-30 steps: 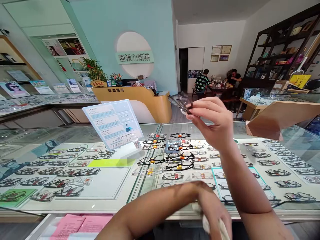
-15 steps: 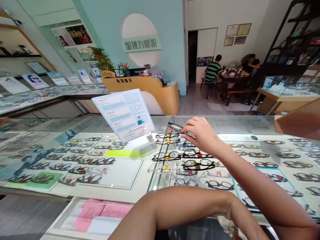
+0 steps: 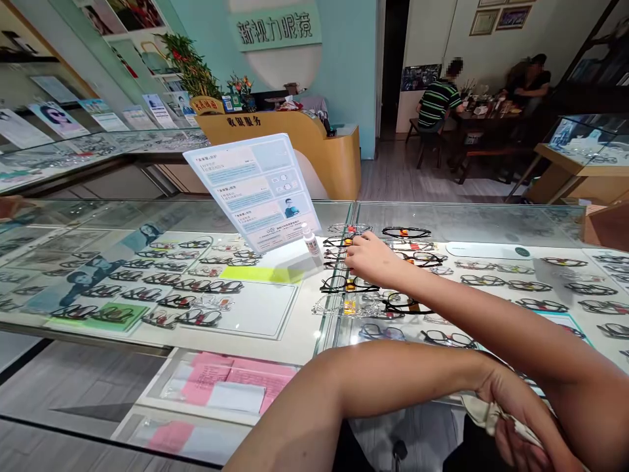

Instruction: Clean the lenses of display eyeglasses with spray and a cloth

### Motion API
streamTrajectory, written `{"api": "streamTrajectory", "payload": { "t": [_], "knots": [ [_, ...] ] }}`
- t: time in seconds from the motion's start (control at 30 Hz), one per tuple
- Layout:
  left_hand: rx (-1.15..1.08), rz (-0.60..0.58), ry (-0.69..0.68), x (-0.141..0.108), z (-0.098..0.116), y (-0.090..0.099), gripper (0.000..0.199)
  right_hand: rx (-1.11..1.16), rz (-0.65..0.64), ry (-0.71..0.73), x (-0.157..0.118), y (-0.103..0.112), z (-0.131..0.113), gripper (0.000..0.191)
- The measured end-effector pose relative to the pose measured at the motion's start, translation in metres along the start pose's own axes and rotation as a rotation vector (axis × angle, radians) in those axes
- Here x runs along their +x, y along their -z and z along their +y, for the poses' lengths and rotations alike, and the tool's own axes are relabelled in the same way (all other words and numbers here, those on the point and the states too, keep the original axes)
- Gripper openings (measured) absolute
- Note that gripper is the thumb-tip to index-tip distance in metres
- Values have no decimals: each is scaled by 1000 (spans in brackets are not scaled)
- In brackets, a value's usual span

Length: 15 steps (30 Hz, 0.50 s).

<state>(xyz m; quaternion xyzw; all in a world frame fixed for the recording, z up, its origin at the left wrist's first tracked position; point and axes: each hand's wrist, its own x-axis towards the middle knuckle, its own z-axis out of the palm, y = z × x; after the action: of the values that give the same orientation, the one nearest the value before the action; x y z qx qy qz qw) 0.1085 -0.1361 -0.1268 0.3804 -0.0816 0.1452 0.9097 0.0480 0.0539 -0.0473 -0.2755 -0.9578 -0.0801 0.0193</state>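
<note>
My right hand (image 3: 371, 261) reaches over the glass counter with its fingers curled closed on a pair of eyeglasses (image 3: 336, 254) in the left column of stacked frames; the fingers hide part of that pair. Just in front of the hand lies a black pair of glasses (image 3: 348, 284), with a clear-framed pair (image 3: 344, 305) nearer to me. Behind and to the right sits another black pair (image 3: 407, 232). My left hand (image 3: 523, 419) is low at the right, under the right forearm, closed around a crumpled beige cloth (image 3: 484, 414).
A leaning blue-white leaflet (image 3: 253, 190) and a small white bottle (image 3: 310, 242) stand left of the glasses. More frames fill the glass showcase (image 3: 275, 321). Below is a drawer with pink papers (image 3: 216, 377). Two people sit at a far table (image 3: 484, 108) beyond the wooden reception desk (image 3: 339, 154).
My right hand has lowered from above the counter, where it held a pair of eyeglasses, onto the left column of frames. My left hand keeps the cloth. The view has tilted down.
</note>
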Motion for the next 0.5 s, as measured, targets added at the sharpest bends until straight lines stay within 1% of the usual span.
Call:
{"api": "streamTrajectory", "payload": {
  "t": [0.07, 0.13, 0.17, 0.2, 0.23, 0.27, 0.33, 0.37, 0.4, 0.43, 0.5],
  "knots": [
    [-56, -43, -22, 2, 0, 4, 42, -18, -23, 9, 8, -2, 0, 19],
    [-92, -101, -29, 7, -7, 15, 37, -35, -37, 10, 13, -4, 0, 17],
    [-98, -150, -11, 11, -12, 23, 35, -42, -41, 11, 15, -4, 0, 16],
    [-90, -225, 34, 16, -19, 32, 32, -47, -42, 13, 17, -5, 0, 16],
    [-71, -330, 110, 23, -27, 42, 30, -51, -40, 18, 18, -6, 0, 16],
    [-39, -464, 220, 32, -35, 53, 29, -53, -37, 26, 19, -6, -1, 16],
    [40, -795, 512, 54, -49, 71, 28, -57, -29, 41, 19, -8, -3, 16],
    [83, -917, 628, 65, -55, 78, 31, -60, -25, 47, 19, -9, -4, 16],
    [129, -995, 708, 76, -58, 83, 31, -62, -22, 48, 18, -10, -5, 17],
    [182, -1036, 758, 86, -60, 86, 33, -64, -21, 46, 18, -11, -6, 17],
    [279, -1049, 778, 99, -57, 86, 36, -68, -26, 40, 18, -13, -9, 20]
  ]
}}
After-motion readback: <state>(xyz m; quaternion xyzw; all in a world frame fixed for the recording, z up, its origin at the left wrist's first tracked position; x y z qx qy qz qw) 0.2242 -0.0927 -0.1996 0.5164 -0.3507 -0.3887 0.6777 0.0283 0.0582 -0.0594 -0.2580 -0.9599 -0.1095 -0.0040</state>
